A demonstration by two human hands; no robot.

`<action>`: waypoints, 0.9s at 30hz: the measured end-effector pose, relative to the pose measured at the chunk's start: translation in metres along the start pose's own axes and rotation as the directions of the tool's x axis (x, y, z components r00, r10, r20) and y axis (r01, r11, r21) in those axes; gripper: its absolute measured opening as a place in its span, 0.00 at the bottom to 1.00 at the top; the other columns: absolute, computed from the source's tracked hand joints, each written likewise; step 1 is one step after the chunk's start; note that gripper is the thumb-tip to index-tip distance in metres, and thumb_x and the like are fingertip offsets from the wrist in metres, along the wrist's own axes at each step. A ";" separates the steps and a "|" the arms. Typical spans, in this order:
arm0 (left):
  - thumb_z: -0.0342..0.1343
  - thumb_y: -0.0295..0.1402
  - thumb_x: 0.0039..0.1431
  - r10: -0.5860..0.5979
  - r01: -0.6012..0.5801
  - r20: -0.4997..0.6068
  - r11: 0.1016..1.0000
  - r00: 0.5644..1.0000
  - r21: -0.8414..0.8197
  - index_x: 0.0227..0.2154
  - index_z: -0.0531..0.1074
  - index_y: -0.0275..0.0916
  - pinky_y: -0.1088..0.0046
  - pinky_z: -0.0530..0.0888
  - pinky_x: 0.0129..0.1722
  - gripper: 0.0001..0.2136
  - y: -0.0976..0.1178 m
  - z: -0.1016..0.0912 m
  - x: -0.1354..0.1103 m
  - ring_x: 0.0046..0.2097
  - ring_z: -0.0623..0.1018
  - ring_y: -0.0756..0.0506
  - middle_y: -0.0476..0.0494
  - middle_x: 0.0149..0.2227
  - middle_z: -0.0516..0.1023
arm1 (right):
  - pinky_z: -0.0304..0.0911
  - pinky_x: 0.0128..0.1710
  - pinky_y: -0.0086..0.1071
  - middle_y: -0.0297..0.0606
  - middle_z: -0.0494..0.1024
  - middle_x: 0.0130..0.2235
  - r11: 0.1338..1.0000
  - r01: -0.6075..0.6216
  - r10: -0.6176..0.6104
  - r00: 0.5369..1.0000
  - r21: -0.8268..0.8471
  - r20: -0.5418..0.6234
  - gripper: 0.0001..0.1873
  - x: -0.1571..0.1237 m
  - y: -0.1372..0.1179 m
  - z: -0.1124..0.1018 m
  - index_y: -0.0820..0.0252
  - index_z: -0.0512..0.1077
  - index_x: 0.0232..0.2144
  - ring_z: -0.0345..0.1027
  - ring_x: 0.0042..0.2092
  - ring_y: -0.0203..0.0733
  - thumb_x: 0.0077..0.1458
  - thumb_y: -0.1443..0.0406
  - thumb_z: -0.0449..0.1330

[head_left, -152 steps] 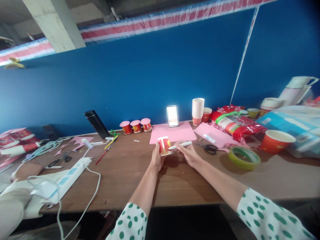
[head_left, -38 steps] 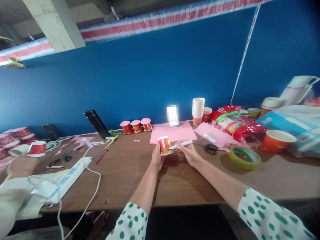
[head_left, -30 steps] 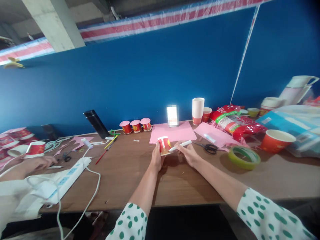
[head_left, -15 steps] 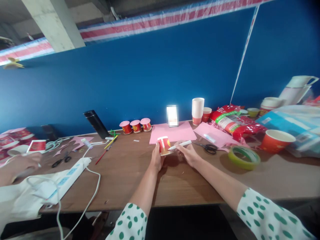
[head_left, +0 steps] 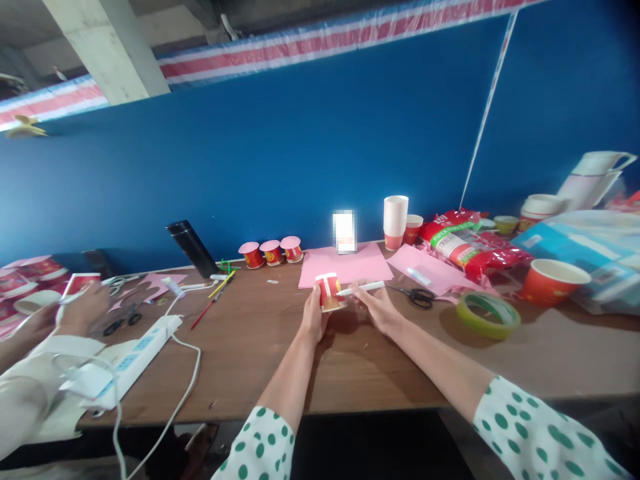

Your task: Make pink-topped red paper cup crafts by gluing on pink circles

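Left hand, mine: (head_left: 313, 316) forearm slanting forward from a white sleeve with green dots (head_left: 265, 437), fingers wrapped around a paper cup (head_left: 327, 291). Right hand, mine: (head_left: 379, 309) reaching inward, wrist bent, fingertips pinching a white marker (head_left: 369, 288) that lies nearly level, its tip at the cup's side; whether it touches, I cannot tell. Position of cup: between my hands, above the table's near part, just short of the pink sheet (head_left: 367, 265).

Materials: cup, red and white with a yellow round print; marker, slim and smooth; sheet, flat matte paper; table (head_left: 250, 360), brown wood grain; row of three red cups (head_left: 273, 256), topped with pink discs; tape roll (head_left: 485, 329), glossy yellow-green ring.

Changes: my grip and the cup match half a second ago; the co-worker's hand (head_left: 85, 308) at left, then low over the table, is now raised against a red-and-white cup (head_left: 81, 281).
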State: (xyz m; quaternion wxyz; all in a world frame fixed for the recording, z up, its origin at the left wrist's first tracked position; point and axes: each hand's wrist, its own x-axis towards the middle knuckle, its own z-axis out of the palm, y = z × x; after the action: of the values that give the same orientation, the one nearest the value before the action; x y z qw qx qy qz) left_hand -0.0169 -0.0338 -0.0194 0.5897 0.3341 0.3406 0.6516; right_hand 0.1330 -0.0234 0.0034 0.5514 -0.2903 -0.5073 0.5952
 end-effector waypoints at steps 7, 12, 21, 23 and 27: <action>0.52 0.48 0.53 -0.002 0.002 0.011 0.999 1.000 -0.033 0.42 0.71 0.31 0.62 0.72 0.44 0.24 0.001 0.001 0.000 0.40 0.77 0.41 0.37 0.38 0.78 | 0.49 0.19 0.24 0.30 0.68 0.20 1.000 0.005 -0.004 1.000 -0.019 0.019 0.16 0.000 0.001 0.000 0.61 0.68 0.23 0.57 0.22 0.29 0.45 0.54 0.64; 0.51 0.48 0.54 0.010 -0.009 0.021 0.999 1.000 -0.035 0.42 0.71 0.32 0.63 0.71 0.44 0.23 0.000 0.000 0.000 0.40 0.77 0.43 0.38 0.38 0.78 | 0.49 0.19 0.24 0.31 0.69 0.20 1.000 -0.009 0.009 1.000 -0.029 0.024 0.15 0.000 0.001 -0.001 0.60 0.69 0.24 0.57 0.22 0.29 0.44 0.55 0.65; 0.52 0.49 0.53 -0.002 0.002 0.014 1.000 1.000 -0.014 0.42 0.71 0.32 0.61 0.71 0.44 0.24 0.001 0.001 0.000 0.39 0.77 0.41 0.37 0.38 0.78 | 0.49 0.20 0.25 0.31 0.69 0.21 0.999 0.001 0.000 1.000 -0.054 0.009 0.16 0.001 0.001 -0.001 0.61 0.69 0.24 0.57 0.22 0.30 0.44 0.53 0.64; 0.52 0.48 0.53 0.002 -0.001 0.013 1.000 1.000 -0.020 0.41 0.71 0.32 0.62 0.70 0.45 0.23 0.001 0.001 0.000 0.40 0.77 0.42 0.37 0.38 0.78 | 0.50 0.20 0.25 0.32 0.69 0.21 0.998 -0.005 0.007 1.000 -0.066 0.021 0.16 0.001 0.001 -0.001 0.61 0.69 0.24 0.58 0.22 0.30 0.44 0.54 0.64; 0.52 0.48 0.53 0.009 -0.008 0.013 1.000 1.000 -0.028 0.41 0.72 0.31 0.62 0.70 0.45 0.23 0.000 0.001 0.000 0.40 0.77 0.42 0.37 0.37 0.78 | 0.50 0.20 0.25 0.31 0.68 0.21 0.999 0.001 0.001 0.999 -0.047 0.035 0.15 0.001 0.002 -0.002 0.61 0.70 0.25 0.57 0.22 0.30 0.45 0.55 0.64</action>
State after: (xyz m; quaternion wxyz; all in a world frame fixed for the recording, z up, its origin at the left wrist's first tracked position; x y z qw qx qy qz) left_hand -0.0165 -0.0338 -0.0190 0.5938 0.3313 0.3261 0.6568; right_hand 0.1337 -0.0215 0.0012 0.5355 -0.2928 -0.5307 0.5881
